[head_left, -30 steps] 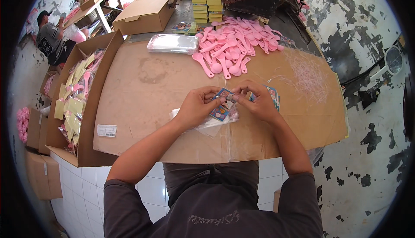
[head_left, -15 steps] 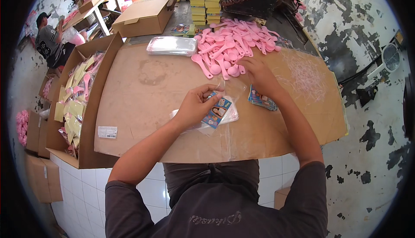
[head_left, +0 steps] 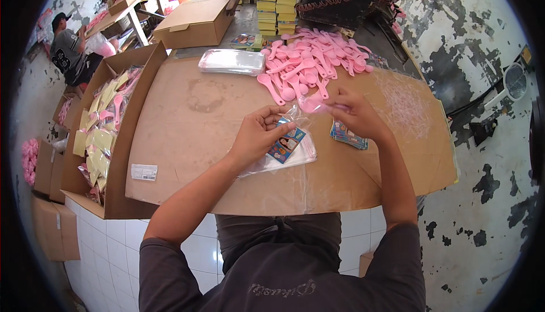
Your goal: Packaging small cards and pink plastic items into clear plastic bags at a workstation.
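Note:
My left hand (head_left: pixel 260 134) is closed on a small blue printed card (head_left: pixel 287 144), thumb on its face. A clear plastic bag (head_left: pixel 296 116) opens just beyond the fingers; whether the card is inside it I cannot tell. Beneath lies a stack of clear bags (head_left: pixel 307 152). My right hand (head_left: pixel 357 112) pinches a pink measuring spoon (head_left: pixel 312 105) by the handle, its bowl pointing left beside the bag's mouth. A heap of pink spoons (head_left: pixel 318 57) spreads beyond both hands. Under my right hand sits a pile of blue cards (head_left: pixel 347 136), partly covered.
Left of the cardboard-covered table (head_left: pixel 187 142) stands an open carton (head_left: pixel 113 195) of packed bags. Toward the back are a bundle of clear bags (head_left: pixel 231 62), yellow card stacks (head_left: pixel 277 8) and a closed box (head_left: pixel 193 25). Another person (head_left: pixel 69 51) sits far left.
My right hand has taken a pink spoon from the heap and drawn it nearer to the bag. My left hand still holds the card; the whole view has shifted slightly.

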### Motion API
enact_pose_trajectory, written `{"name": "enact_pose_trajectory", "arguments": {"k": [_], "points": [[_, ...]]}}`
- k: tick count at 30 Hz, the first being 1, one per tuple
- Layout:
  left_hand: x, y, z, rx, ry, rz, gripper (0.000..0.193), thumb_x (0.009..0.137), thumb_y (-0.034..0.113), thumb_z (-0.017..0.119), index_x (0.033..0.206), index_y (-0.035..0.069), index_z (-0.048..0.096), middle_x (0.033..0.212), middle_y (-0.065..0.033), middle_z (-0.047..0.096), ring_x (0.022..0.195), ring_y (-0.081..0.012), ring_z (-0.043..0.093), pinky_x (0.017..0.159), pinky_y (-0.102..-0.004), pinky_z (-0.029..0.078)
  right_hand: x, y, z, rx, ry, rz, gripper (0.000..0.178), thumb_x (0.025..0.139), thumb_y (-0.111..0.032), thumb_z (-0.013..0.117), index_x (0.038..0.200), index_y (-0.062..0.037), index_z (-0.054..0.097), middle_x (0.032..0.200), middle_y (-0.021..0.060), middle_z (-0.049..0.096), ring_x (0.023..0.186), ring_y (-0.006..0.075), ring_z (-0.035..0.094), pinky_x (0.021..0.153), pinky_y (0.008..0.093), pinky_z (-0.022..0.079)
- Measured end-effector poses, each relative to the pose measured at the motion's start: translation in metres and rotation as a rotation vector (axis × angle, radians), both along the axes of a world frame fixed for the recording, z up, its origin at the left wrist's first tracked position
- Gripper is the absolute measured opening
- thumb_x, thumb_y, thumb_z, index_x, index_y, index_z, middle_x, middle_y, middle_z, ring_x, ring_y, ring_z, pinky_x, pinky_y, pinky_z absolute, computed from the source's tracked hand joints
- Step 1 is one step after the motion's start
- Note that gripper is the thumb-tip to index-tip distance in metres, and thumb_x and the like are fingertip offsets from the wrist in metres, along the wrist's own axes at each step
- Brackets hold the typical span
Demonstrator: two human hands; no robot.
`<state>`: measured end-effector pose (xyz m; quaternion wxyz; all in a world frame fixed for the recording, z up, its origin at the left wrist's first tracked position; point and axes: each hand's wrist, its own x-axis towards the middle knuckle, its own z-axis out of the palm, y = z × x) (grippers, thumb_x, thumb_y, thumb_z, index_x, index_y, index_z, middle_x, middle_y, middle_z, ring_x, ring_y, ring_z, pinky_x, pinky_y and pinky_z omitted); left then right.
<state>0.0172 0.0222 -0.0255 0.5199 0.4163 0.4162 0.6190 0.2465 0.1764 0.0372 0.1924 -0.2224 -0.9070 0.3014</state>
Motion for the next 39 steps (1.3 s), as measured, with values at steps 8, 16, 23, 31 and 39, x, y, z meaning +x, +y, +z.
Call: {"name": "enact_pose_trajectory", "arguments": {"k": [8,16,23,31,39], "points": [[0.006,0.001,-0.004,-0.030,0.115,0.021,0.036,0.096,0.003,0.070,0.128,-0.003,0.057,0.105,-0.0124,0.073,0.094,-0.0127,0.071,0.082,-0.0237,0.058,0.014,-0.017,-0.009,-0.282,0.258,0.004,0.022,0.095,-0.006,0.066,0.116,-0.0028,0.072,0.091,0.0040,0.059,0.084,0.0122,0.059,0.073,0.0307,0.049],[0.014,-0.006,0.007,-0.113,0.157,-0.096,0.033,0.097,0.003,0.069,0.128,-0.006,0.062,0.111,-0.0127,0.073,0.096,-0.0117,0.071,0.081,-0.0237,0.058,0.010,-0.021,-0.006,-0.102,0.117,0.138,0.016,0.090,-0.006,0.068,0.104,-0.0007,0.075,0.094,0.0077,0.063,0.080,0.0186,0.058,0.068,0.0332,0.045],[0.013,-0.009,0.008,-0.112,0.176,-0.183,0.033,0.098,0.007,0.068,0.128,-0.007,0.062,0.114,-0.0110,0.073,0.096,-0.0110,0.070,0.082,-0.0248,0.058,-0.022,-0.046,0.000,-0.159,0.339,0.221,0.039,0.104,-0.028,0.053,0.133,-0.0032,0.061,0.123,0.0125,0.063,0.120,0.0248,0.057,0.103,0.0374,0.043],[0.012,-0.009,0.006,-0.056,0.095,-0.338,0.030,0.102,0.011,0.064,0.127,-0.005,0.063,0.111,-0.0077,0.073,0.101,-0.0113,0.068,0.088,-0.0264,0.054,-0.034,-0.060,-0.002,-0.395,0.257,0.430,0.062,0.107,-0.047,0.044,0.152,-0.0042,0.041,0.144,0.0148,0.053,0.136,0.0256,0.047,0.116,0.0396,0.031],[0.003,-0.015,0.012,0.001,-0.009,-0.436,0.033,0.103,0.015,0.062,0.132,-0.001,0.058,0.111,-0.0071,0.073,0.100,-0.0087,0.067,0.086,-0.0242,0.053,-0.023,-0.045,0.021,-0.404,0.267,0.493,0.051,0.100,-0.037,0.058,0.137,-0.0023,0.056,0.137,0.0136,0.059,0.129,0.0269,0.054,0.108,0.0406,0.039]]}}
